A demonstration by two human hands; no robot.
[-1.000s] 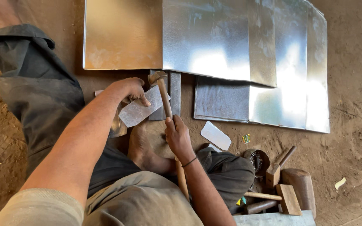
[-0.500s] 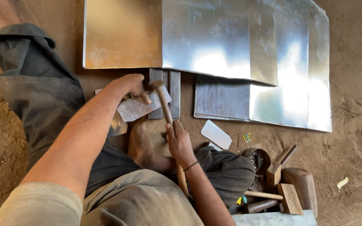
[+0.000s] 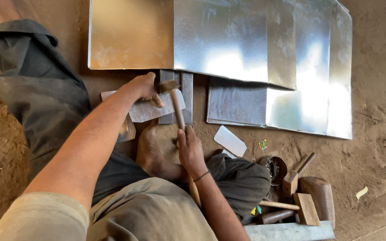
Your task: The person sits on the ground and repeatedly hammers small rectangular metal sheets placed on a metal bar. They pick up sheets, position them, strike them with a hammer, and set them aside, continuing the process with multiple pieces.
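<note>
Hammer (image 3: 175, 100) lowered onto metal piece (image 3: 150, 108) (head blurred), right hand (image 3: 189, 149) gripping

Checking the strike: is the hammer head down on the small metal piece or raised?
Down: hammer head meets the metal piece beside the left hand.

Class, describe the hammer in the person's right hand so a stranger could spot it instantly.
Find the big shiny metal sheets on the dirt floor. Just below them, the right hand grips a hammer. Unlike the mallets at lower right, its head rests on a small metal piece.

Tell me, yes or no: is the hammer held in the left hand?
No. The right hand grips the hammer handle, while the left hand presses the small metal piece.
</note>
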